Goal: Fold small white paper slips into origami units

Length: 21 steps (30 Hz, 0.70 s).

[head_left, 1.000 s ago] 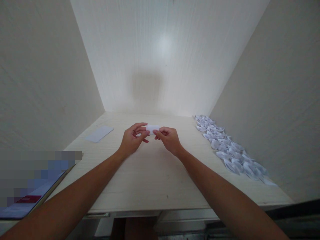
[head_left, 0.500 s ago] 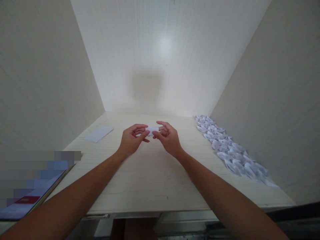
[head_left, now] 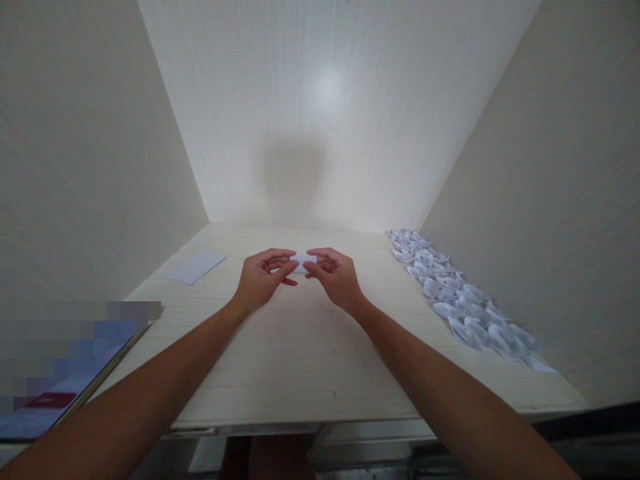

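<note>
A small white piece of paper [head_left: 303, 261] is held up between my two hands, above the middle of the pale desk. My left hand [head_left: 266, 271] pinches its left end between thumb and fingers. At the right end, my right hand [head_left: 332, 272] grips it the same way, thumb in front and index finger along the top. The fingers cover both ends, so only the middle of the paper shows. How it is folded, I cannot make out.
A flat stack of white paper [head_left: 197, 267] lies at the left on the desk [head_left: 280, 373]. Many folded white paper pieces [head_left: 457, 293] line the right wall. A dark-edged object with a red patch [head_left: 53, 400], partly blurred out, sits at the near left. Walls enclose three sides.
My right index finger, raised above the paper before, has come down onto its top edge. The left hand and the paper have hardly moved.
</note>
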Motion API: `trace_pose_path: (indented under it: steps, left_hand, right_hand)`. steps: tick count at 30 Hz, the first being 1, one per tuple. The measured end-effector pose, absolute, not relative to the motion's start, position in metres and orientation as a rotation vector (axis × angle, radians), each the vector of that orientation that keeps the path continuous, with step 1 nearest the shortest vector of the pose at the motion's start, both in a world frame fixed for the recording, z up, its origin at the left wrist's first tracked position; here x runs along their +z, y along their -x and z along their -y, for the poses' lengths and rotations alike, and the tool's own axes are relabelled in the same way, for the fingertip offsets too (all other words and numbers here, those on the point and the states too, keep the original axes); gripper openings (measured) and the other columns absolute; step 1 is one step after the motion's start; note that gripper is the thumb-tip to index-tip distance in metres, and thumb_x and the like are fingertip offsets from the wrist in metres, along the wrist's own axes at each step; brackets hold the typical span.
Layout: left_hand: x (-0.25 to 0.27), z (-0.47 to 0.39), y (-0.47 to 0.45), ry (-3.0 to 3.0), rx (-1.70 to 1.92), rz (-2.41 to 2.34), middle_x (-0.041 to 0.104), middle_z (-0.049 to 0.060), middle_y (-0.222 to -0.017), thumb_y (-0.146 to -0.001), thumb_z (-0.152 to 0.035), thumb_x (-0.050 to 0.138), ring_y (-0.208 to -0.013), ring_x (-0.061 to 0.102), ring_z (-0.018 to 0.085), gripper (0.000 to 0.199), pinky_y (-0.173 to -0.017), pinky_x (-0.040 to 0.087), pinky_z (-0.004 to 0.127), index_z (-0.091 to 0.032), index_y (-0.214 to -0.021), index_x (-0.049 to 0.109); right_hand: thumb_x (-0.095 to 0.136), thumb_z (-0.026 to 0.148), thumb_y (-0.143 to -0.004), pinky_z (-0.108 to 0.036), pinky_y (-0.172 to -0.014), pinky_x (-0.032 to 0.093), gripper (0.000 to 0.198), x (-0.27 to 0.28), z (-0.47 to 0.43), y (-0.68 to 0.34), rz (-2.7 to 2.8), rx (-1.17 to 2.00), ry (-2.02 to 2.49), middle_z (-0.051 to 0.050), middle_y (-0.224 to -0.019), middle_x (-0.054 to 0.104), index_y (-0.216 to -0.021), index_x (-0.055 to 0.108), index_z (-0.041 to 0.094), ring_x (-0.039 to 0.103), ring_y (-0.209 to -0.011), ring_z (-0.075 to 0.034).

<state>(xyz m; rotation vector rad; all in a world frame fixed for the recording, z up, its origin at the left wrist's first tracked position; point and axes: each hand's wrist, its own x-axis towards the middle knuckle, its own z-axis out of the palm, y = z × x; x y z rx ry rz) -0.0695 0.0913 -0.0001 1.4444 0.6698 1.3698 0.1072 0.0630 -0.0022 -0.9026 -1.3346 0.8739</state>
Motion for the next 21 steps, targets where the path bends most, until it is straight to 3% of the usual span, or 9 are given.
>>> trace_pose_path:
  steps: [21]
  left_hand:
    - [-0.0012, -0.0932, 0.0699, -1.380, 1.319, -0.707, 0.075, 0.006, -0.074, -0.062, -0.044, 0.093, -0.069, 0.073, 0.021, 0.047, -0.057, 0.069, 0.037, -0.011, -0.092, 0.077]
  right_hand:
    - [0.087, 0.053, -0.069, -0.035, -0.072, 0.058, 0.039, -0.0024, -0.0649, -0.1098, 1.345, 0.829, 0.976, -0.006, -0.077, 0.075, -0.086, 0.075, 0.020, 0.070, -0.070, -0.019]
